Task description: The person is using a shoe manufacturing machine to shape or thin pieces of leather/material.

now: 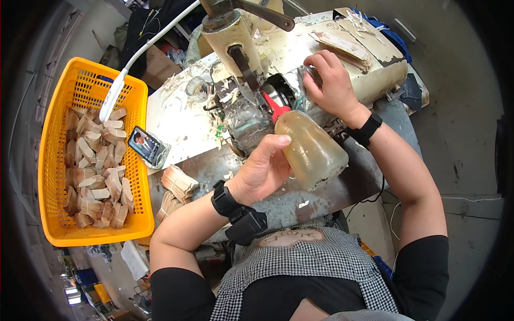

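My left hand (266,168) is wrapped round a cloudy, yellowish squeeze bottle (313,152), held tilted with its base toward me. The bottle's red nozzle (275,106) points into the opening at the middle of a worn bench machine (243,115). On the right side of that machine, my right hand (333,85) has its fingers and thumb bent round a dark part beside the opening. What exactly they grip is partly hidden. Clear film and scraps cover the machine's body next to both hands.
A yellow basket (96,238) of small tan stacked pieces stands at the left. Beside it are a propped phone (147,145), a white gooseneck lamp (113,96) and tan stacks (179,184). A machine post (230,45) rises behind the nozzle. Layered strips (342,51) lie far right.
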The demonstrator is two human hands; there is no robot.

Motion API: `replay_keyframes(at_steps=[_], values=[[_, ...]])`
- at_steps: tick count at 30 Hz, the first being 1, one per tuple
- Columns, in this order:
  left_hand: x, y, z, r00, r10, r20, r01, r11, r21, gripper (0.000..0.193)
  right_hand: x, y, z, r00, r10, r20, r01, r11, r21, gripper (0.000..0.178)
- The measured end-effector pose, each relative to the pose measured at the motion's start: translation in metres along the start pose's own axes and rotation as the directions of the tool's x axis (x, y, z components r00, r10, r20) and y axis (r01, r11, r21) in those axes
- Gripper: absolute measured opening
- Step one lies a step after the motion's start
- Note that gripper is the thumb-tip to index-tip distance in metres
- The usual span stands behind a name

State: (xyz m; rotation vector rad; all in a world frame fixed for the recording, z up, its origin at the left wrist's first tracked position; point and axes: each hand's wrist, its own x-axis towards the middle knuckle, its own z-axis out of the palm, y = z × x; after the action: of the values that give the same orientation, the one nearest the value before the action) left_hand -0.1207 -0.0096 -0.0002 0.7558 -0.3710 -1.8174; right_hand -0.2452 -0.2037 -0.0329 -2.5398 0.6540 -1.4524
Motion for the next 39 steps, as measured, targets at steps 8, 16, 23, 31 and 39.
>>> replay_keyframes(at_steps=[8, 16, 23, 31, 39], values=[[-0.006, 0.004, -0.001, 0.999, -0.044, 0.013, 0.043, 0.997, 0.068, 0.049, -0.001, -0.001, 0.0, 1.0, 0.015, 0.004, -0.015, 1.0, 0.004, 0.015], [-0.068, 0.039, -0.034, 0.984, -0.167, 0.056, 0.098, 0.78, 0.617, 0.05, -0.001, -0.005, 0.001, 0.999, 0.034, 0.022, -0.034, 0.999, 0.017, 0.018], [-0.129, 0.124, -0.085, 0.918, 0.28, -0.282, 0.112, 0.498, 0.86, 0.034, 0.001, -0.006, 0.001, 0.997, 0.067, 0.038, -0.067, 0.998, 0.015, 0.018], [-0.048, 0.249, -0.197, 0.678, 0.732, -0.066, 0.052, 0.042, 0.998, 0.041, 0.005, -0.017, -0.001, 0.991, 0.099, 0.089, -0.099, 0.995, -0.008, 0.017], [0.085, 0.254, -0.178, 0.631, 0.774, -0.057, 0.341, -0.21, 0.916, 0.064, 0.004, -0.016, -0.002, 0.992, 0.081, 0.1, -0.074, 0.995, -0.067, 0.017]])
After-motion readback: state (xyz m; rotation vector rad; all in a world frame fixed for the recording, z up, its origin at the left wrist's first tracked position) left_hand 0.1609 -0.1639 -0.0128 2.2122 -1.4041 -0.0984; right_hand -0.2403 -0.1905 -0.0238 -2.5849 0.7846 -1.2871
